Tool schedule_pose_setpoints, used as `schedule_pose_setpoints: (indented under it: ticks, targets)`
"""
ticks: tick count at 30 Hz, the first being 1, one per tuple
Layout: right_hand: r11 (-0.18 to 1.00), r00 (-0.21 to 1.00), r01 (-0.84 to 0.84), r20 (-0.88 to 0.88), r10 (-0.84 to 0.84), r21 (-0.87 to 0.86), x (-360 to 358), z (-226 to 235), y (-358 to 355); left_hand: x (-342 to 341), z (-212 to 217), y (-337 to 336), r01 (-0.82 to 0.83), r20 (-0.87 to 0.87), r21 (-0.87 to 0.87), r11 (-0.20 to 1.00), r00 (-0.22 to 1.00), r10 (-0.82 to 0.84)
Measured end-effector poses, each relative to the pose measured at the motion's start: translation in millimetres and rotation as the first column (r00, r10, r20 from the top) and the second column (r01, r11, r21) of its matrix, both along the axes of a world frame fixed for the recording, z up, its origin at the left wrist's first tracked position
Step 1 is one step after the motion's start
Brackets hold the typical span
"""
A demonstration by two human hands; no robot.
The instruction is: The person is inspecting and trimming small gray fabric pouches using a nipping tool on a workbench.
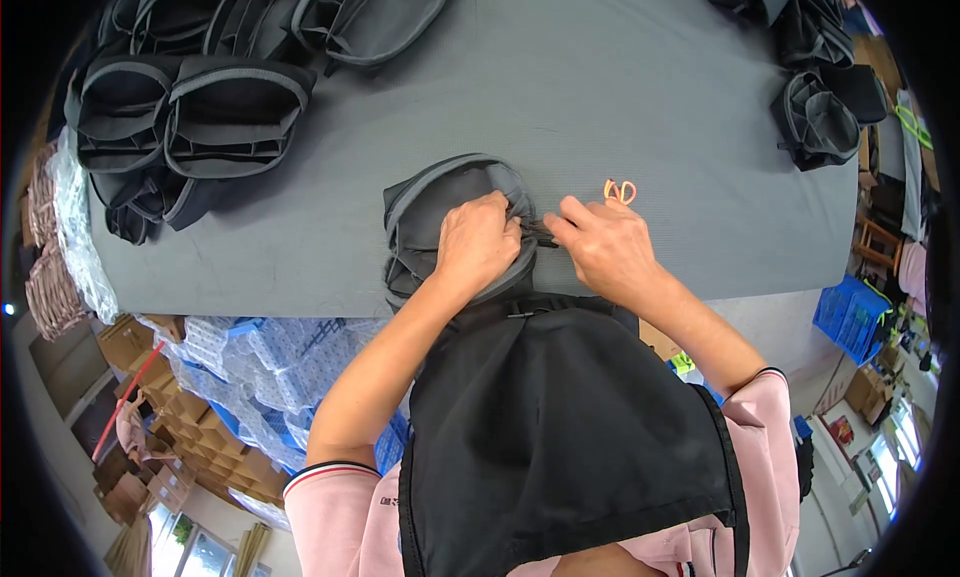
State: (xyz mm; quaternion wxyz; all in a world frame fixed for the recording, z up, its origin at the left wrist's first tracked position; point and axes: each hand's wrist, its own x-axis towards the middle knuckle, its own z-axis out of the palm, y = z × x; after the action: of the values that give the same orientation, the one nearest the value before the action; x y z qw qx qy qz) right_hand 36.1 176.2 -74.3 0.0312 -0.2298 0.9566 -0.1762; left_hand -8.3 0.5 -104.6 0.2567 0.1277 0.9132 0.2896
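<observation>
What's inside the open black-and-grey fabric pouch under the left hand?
The pouch shows grey lining and, toward the lower left, fabric folds. The left hand covers part of the interior; anything beneath is hidden.

I've got one bag [425, 212] near the middle of the table's [680, 107] closest edge, left hand [480, 242] over its right side, right hand [608, 247] just right of it. Scissors [620, 192] poke out past the right hand. More bags [235, 117] crowd the table's far left, with a smaller bunch [820, 122] far right. Off the table, cartons [200, 427] sit lower left, a crate [850, 319] right.
</observation>
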Motion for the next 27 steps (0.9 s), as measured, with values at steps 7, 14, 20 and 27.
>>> schedule_pose_setpoints:
  ticks: [7, 14, 20, 27]
  targets:
    - [0.998, 0.997, -0.061, -0.050, 0.062, 0.017, -2, -4, -1, 1, 0, 0, -0.016, -0.012, 0.016, 1.000, 1.000, 0.016]
    - [0.993, 0.999, 0.039, -0.031, -0.043, -0.113, 2, -7, 3, -1, -1, -1, -0.011, -0.003, 0.009, 1.000, 1.000, 0.011]
    - [0.964, 0.988, 0.153, 0.028, -0.151, -0.217, 7, -13, -1, -5, 8, 0, 0.002, 0.053, -0.005, 1.000, 0.999, -0.002]
    - [0.422, 0.542, 0.802, 0.811, -0.218, -0.423, -12, -32, -3, 5, 6, 1, 0.037, 0.004, 0.006, 0.999, 0.999, -0.037]
